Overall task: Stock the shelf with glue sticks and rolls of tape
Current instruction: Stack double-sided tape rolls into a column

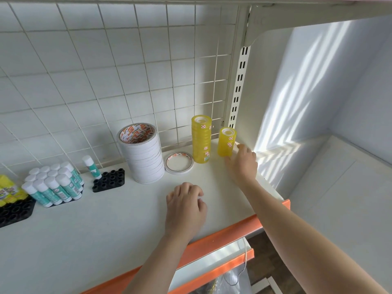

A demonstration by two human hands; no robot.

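On the white shelf, toward its right end, a short stack of yellow tape rolls stands upright just beside a taller yellow stack, and the right hand touches the short stack's lower right side, fingers curled against it, though whether they truly clasp it I cannot tell. The left hand rests nearer the orange front edge, its fingers curled over something small and white that is mostly hidden. Leftward lie a single flat white tape roll, a tall stack of white tape rolls, one glue stick in a black holder, and a cluster of teal-and-white glue sticks.
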